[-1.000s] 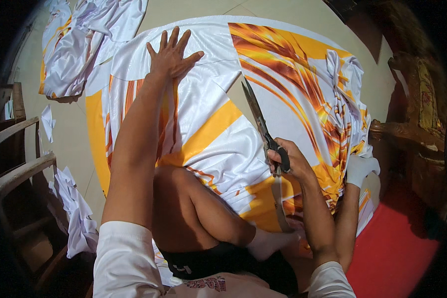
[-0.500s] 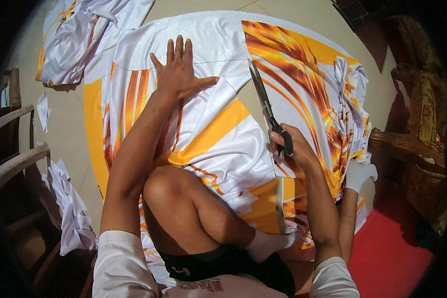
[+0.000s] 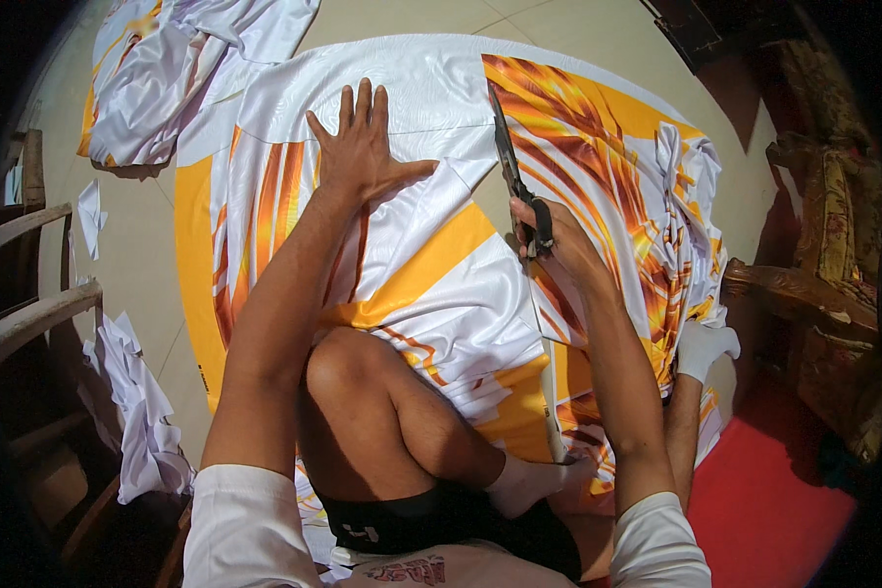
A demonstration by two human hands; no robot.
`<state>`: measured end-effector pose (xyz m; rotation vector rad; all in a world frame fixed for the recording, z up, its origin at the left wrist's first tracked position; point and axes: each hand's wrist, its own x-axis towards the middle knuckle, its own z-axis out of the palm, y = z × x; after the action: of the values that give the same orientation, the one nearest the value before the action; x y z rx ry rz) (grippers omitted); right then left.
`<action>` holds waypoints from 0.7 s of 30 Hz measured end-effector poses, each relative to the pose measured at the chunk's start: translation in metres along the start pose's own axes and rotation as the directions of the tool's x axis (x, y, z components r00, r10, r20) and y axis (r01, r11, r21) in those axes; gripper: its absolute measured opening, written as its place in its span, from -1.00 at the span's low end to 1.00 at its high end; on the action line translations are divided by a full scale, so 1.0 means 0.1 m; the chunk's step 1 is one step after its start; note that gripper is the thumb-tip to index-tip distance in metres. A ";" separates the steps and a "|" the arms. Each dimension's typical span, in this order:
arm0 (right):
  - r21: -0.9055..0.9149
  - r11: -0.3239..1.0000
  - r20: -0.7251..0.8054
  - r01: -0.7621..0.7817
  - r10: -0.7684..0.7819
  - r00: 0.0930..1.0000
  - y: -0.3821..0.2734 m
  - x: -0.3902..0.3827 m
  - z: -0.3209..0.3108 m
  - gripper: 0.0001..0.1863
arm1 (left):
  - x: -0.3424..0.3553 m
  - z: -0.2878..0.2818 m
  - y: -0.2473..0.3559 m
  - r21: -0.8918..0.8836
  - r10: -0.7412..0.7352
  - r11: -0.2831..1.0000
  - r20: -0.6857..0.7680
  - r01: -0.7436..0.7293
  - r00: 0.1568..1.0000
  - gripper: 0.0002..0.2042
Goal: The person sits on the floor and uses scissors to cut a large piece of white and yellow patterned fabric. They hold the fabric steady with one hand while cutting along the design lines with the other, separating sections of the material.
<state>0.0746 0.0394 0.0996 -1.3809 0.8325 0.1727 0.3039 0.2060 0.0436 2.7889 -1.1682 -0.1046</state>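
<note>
A large white cloth point(image 3: 412, 73) with orange, yellow and brown flame-like patterns spreads over the floor around my legs. My left hand point(image 3: 358, 157) lies flat on its white part, fingers spread. In my right hand point(image 3: 554, 240) is a pair of scissors point(image 3: 514, 171) with black handles, my fingers wrapped round the grips. The long blades point away from me, along a slit between the white piece and the patterned piece. Their tips reach the cloth's edge near the pattern's upper left corner. Bare floor shows in the slit beside the blades.
A crumpled heap of similar cloth point(image 3: 152, 93) lies at the far left. White scraps point(image 3: 137, 412) sit by wooden rails point(image 3: 39, 318) on the left. Carved wooden furniture point(image 3: 804, 294) stands at the right, above a red mat point(image 3: 774, 490). My bent leg point(image 3: 372, 412) rests on the cloth.
My right hand and the scissors have moved farther from me and slightly left, the blades reaching further up the slit. My left hand stays flat on the cloth.
</note>
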 end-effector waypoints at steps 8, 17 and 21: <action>0.058 0.997 0.014 -0.047 0.046 0.999 -0.21 0.03 0.09 -0.53 | -0.01 -0.03 0.00 -0.029 0.009 1.000 -0.016 -0.010 1.000 0.29; 0.107 0.994 -0.109 -0.004 0.016 0.994 -0.09 0.14 0.17 -0.54 | 0.03 0.03 -0.02 -0.009 0.012 1.000 -0.013 -0.012 1.000 0.32; 0.042 0.999 -0.181 0.001 0.007 0.983 -0.08 0.15 0.23 -0.52 | 0.03 0.04 -0.05 -0.011 0.011 1.000 -0.007 -0.011 1.000 0.33</action>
<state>0.0994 0.0532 0.0956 -1.3705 0.9843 0.0312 0.3089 0.2071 0.0394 2.7710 -1.1775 -0.1001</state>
